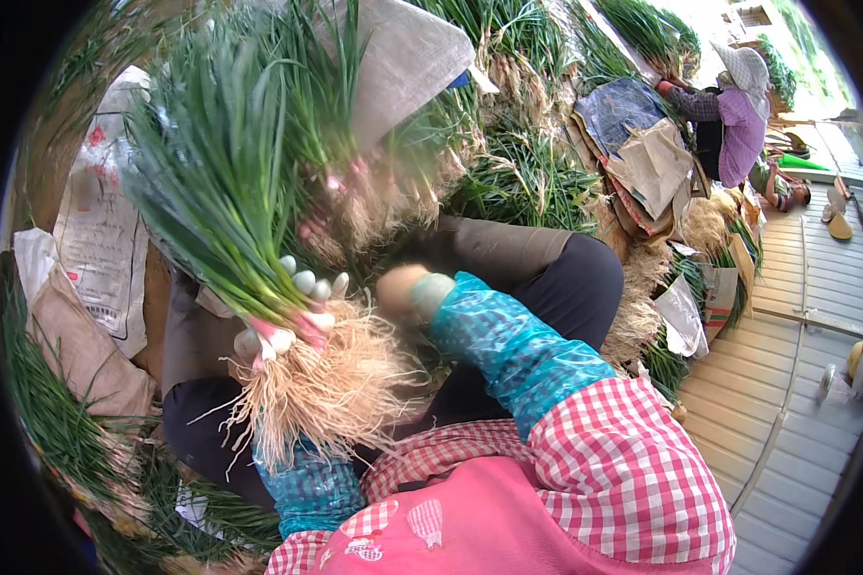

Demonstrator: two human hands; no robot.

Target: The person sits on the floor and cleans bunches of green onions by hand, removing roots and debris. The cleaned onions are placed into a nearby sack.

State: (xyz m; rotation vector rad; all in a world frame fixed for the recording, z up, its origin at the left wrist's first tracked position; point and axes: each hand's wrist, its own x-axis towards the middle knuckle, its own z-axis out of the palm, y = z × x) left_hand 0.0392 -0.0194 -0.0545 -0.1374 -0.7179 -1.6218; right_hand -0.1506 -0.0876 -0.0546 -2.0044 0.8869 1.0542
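Observation:
My left hand [311,279], in a pale glove, is closed around a bunch of green garlic plants [259,237]; its fingertips show at the right side of the stems, while the rest is hidden behind the bunch. Pinkish-white bulbs [280,336] and long tan roots [323,388] hang toward my body. My right hand [411,291] is blurred, to the right of the roots, and its fingers are not distinct. More garlic plants [338,176] with pink bulbs lie just beyond, partly under a grey sheet [410,68].
Bundled plants [528,172] lie ahead. Printed sacks [104,230] and a tan sack [79,345] lie at the left. Folded sacks [647,165] lie at the right, near a person in a sun hat [741,122]. Another person [787,194] is farther off. My bent legs [568,287] frame the work area.

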